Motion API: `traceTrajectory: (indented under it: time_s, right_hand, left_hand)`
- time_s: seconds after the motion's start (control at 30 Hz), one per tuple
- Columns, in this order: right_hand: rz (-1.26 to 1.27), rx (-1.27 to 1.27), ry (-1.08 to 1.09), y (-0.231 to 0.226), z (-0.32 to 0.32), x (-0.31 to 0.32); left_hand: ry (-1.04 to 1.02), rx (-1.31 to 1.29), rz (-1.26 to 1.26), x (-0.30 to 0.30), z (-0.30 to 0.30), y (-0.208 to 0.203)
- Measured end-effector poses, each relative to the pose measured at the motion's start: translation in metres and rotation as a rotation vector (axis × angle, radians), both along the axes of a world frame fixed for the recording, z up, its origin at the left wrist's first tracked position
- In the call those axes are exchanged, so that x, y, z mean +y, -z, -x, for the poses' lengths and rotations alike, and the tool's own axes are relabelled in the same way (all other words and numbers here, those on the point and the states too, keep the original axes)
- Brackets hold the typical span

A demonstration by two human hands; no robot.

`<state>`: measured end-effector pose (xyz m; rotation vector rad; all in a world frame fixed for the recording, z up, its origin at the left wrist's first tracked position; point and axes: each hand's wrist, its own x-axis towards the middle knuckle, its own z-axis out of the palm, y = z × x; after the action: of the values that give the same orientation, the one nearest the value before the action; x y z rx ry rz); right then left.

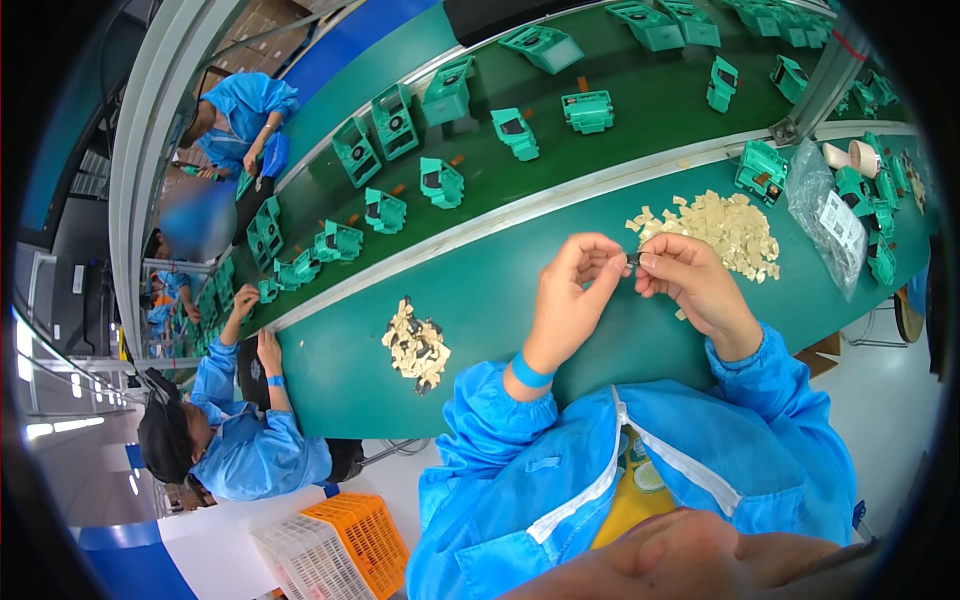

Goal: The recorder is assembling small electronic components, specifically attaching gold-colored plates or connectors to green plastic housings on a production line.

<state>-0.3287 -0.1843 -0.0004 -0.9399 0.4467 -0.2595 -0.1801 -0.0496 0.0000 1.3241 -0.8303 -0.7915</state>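
Note:
My left hand (578,297), with a blue band at its wrist, pinches a small black piece (631,261) between thumb and fingertips. My right hand (697,287) is closed in a pinch at the other side of the same piece, so the fingertips nearly meet. Most of the piece is covered by fingers, and its exact kind cannot be made out. Just beyond my right hand lies a heap of small flat beige pieces (735,232). To the left of my left hand, a smaller pile of beige pieces mixed with black ones (415,347) rests on the green table (345,385).
Beyond a metal rail (500,215), a green conveyor belt (640,150) carries several teal plastic housings (588,112). A clear plastic bag (826,222) and more teal housings (762,172) lie at right. A co-worker (250,440) sits at left; an orange crate (358,540) stands below.

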Motion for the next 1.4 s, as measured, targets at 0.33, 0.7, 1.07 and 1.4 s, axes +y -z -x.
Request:
traceTrajectory:
  time_s: [0.33,0.7,1.07,1.4]
  right_hand:
    - [0.158,-0.072,0.119,0.019,0.008,-0.035]
    - [0.360,0.058,0.294,0.019,0.003,-0.036]
    - [0.097,0.078,0.032,0.021,-0.004,-0.050]
    - [0.355,0.106,0.093,0.033,-0.003,-0.049]
  left_hand:
    - [-0.095,-0.349,0.010,-0.053,0.009,0.004]
    - [0.094,-0.348,-0.042,-0.066,-0.011,0.011]
    - [0.026,0.096,0.035,-0.063,-0.013,0.034]
    - [-0.057,-0.691,0.118,-0.070,-0.013,0.046]
